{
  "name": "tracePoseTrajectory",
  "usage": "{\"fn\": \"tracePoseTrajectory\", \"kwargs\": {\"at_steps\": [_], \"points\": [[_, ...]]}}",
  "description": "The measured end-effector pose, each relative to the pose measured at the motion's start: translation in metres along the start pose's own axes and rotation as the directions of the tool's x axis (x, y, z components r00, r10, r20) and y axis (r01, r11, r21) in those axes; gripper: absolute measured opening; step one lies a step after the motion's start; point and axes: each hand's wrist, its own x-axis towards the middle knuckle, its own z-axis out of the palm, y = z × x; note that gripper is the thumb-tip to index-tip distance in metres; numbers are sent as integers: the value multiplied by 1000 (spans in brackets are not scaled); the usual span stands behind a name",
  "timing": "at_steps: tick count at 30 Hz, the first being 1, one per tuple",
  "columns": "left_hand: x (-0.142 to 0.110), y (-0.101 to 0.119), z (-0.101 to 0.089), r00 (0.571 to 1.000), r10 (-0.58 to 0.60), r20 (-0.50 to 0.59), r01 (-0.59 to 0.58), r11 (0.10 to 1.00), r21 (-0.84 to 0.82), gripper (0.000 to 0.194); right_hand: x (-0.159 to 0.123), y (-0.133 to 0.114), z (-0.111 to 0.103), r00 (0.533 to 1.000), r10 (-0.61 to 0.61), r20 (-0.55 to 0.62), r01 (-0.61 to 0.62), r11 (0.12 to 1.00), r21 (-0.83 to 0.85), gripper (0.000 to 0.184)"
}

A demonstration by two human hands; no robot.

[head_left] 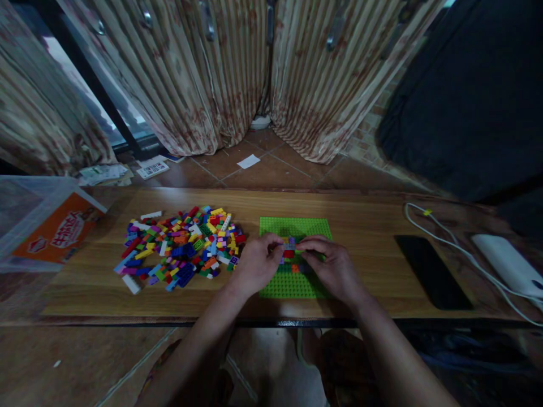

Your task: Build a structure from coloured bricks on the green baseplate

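Observation:
A bright green studded baseplate (292, 226) lies on the wooden table. Over its middle, several coloured toy bricks are joined in a small build, a red brick (288, 254) and an orange brick (295, 268) among them. My left hand (259, 263) is at the build's left side, thumb and fingers pinched against its bricks. From the right, my right hand (328, 263) reaches in with its fingertips closed at the build's upper right edge. What sits between those right fingertips is too small to make out. Both hands partly cover the baseplate.
A wide heap of loose bricks (182, 243) spreads over the table's left part. Beyond it stands a clear plastic bin (34, 198) with an orange label. To the right lie a black phone (432, 271), a white power bank (507, 263) and a white cable (453, 244).

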Motion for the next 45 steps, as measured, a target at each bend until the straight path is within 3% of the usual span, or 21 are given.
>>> {"fn": "tracePoseTrajectory", "kwargs": {"at_steps": [8, 17, 26, 37, 45], "points": [[-1, 3, 7, 999, 25, 46, -29, 996, 86, 18, -4, 8, 2, 995, 56, -77, -61, 996, -61, 21], [-2, 2, 7, 999, 27, 42, -32, 992, 121, 17, -5, 5, 5, 995, 62, -73, -66, 997, -47, 19], [-1, 4, 5, 996, 5, 93, -22, 981, 193, 20, -5, 7, 10, 998, 5, -62, -11, 995, -102, 25], [-1, 1, 5, 995, 0, 98, -21, 977, 211, 22, -5, 4, 13, 998, 16, -68, -25, 992, -124, 32], [-2, 4, 4, 994, -2, 109, -22, 976, 215, 20, -5, 4, 11, 993, -116, 5, 112, 951, -288, 34]]}}
